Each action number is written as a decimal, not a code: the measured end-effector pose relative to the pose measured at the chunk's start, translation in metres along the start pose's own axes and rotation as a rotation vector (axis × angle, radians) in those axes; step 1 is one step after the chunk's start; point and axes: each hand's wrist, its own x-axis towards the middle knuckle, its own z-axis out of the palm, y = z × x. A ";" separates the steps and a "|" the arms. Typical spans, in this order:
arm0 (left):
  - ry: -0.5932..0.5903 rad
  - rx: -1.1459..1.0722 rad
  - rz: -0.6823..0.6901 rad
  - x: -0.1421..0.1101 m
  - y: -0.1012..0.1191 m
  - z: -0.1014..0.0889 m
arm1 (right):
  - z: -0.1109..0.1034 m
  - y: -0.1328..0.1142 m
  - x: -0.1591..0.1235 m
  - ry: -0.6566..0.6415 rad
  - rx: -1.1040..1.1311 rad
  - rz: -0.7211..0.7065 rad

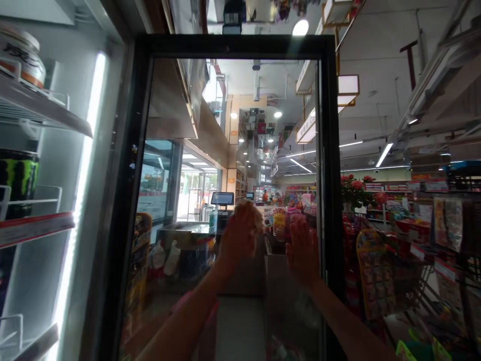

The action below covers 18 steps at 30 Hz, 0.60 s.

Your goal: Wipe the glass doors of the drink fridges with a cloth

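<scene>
A glass door (233, 160) in a black frame stands open in front of me. My left hand (238, 235) is pressed to the glass, with a pale crumpled cloth (258, 216) under its fingers. Part of that cloth is hidden behind the hand, and it is slightly blurred. To its right, my right hand (301, 248) lies flat against the pane near the frame's right side, fingers stretched out, holding nothing.
At the left, a lit cooler has shelves with a white jar (22, 57) and a black-and-green can (18, 175). On the right are pink flowers (356, 190), a yellow display rack (374, 271) and hanging packets (449, 223). A checkout screen (222, 198) shows through the glass.
</scene>
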 end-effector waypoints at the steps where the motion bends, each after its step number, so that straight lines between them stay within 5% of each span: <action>1: 0.059 0.030 -0.107 -0.001 -0.024 -0.007 | 0.000 0.000 0.000 -0.003 -0.004 0.005; 4: 0.255 0.127 -0.437 -0.011 -0.091 -0.026 | 0.001 -0.001 0.000 -0.015 -0.007 0.014; 7: 0.321 0.167 -0.562 -0.017 -0.097 -0.031 | 0.004 -0.001 -0.002 -0.010 -0.010 0.018; 9: 0.230 0.124 -0.397 -0.016 -0.063 -0.023 | 0.007 0.000 -0.003 -0.003 -0.016 0.024; 13: -0.092 -0.030 0.197 -0.016 0.007 -0.002 | 0.010 0.004 -0.005 0.004 -0.012 0.008; 15: -0.132 -0.030 0.228 -0.027 0.001 -0.006 | 0.011 0.005 -0.005 0.007 -0.013 -0.003; 18: -0.037 0.042 -0.080 -0.057 -0.066 -0.033 | 0.012 0.006 -0.004 0.013 -0.029 -0.006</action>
